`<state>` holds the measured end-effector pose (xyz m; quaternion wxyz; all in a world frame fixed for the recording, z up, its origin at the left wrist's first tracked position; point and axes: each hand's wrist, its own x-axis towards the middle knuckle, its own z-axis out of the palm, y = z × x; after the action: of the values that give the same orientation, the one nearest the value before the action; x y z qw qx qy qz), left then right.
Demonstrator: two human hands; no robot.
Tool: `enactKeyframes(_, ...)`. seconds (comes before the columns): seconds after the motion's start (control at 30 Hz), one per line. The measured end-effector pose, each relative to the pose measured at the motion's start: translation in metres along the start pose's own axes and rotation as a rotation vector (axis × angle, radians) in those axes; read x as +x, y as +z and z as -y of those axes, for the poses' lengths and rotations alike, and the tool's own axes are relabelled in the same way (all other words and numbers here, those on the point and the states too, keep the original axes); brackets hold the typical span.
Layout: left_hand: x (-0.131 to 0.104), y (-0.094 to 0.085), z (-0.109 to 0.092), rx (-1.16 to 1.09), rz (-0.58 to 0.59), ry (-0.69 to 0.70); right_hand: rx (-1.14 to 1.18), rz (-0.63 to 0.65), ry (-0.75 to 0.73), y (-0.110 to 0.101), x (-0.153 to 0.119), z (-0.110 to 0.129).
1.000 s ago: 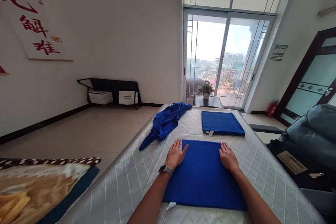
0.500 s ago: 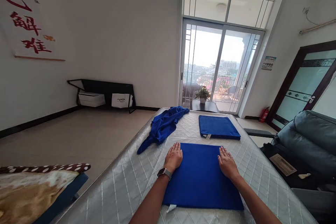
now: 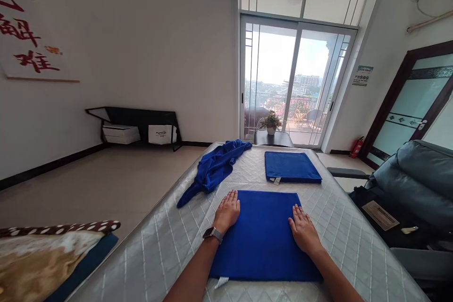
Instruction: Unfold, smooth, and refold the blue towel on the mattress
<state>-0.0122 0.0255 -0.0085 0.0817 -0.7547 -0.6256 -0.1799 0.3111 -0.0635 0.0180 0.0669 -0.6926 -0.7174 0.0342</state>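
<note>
- The fingers of the left hand (image 3: 227,212) lie flat and close together along the left side of the blue cloth (image 3: 265,240); they pinch nothing
- The fingers of the right hand (image 3: 305,231) also rest flat, the thumb standing a little apart, over the cloth's right side; this hand is open too
- The cloth lies between the forearms as a smooth, near-square panel on the quilted surface (image 3: 339,245), its far edge fairly straight
- It looks soft, light and limp, with a slightly fuzzy face, so it should bend at once if lifted by one point and hold its outline only while supported; nothing about it seems fragile
- The best hold is probably both side edges at once, fingers slid under all the layers and thumbs on top; a pinch at one corner may take just the upper layer and pull the panel askew
- The white label (image 3: 222,282) sticks out at the near left edge and makes a poor handle, since tugging it would likely skew that side
- Beyond, the flat blue stack (image 3: 293,167) sits to the right, its layers seemingly aligned; its thicker pile likely wants support from beneath
- The crumpled blue cloth (image 3: 214,165) lies to the left in loose folds, easy to gather but without a clear edge to grasp
</note>
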Motion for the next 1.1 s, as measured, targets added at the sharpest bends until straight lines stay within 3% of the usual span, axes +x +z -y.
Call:
enactKeyframes(0.2, 0.0, -0.013, -0.002, 0.001, -0.037, -0.025, 0.027, 0.012, 0.011, -0.003, 0.0, 0.002)
enactKeyframes(0.3, -0.005, -0.028, -0.021, 0.001, -0.056, 0.015, 0.046, 0.013, 0.018, -0.003, 0.0, 0.003)
enactKeyframes(0.4, -0.015, -0.039, -0.061, -0.066, -0.021, 0.192, 0.062, 0.012, 0.025, -0.004, -0.001, 0.003)
enactKeyframes(0.53, -0.028, -0.039, -0.133, -0.174, 0.096, 0.474, 0.093, 0.009, 0.01, -0.008, -0.004, 0.004)
enactKeyframes(0.63, -0.028, -0.033, -0.177, -0.207, 0.138, 0.507, 0.077, 0.012, -0.008, -0.012, -0.007, 0.004)
enactKeyframes(0.73, -0.023, -0.025, -0.201, -0.209, 0.157, 0.462, 0.053, 0.018, -0.01, -0.012, -0.009, 0.004)
enactKeyframes(0.8, -0.021, -0.02, -0.203, -0.194, 0.166, 0.425, 0.061, 0.019, -0.009, -0.011, -0.008, 0.003)
enactKeyframes(0.9, -0.023, -0.016, -0.19, -0.166, 0.173, 0.391, 0.082, 0.017, -0.012, -0.01, -0.007, 0.003)
enactKeyframes(1.1, -0.031, -0.02, -0.128, -0.095, 0.167, 0.307, 0.104, 0.01, 0.016, -0.011, -0.005, 0.005)
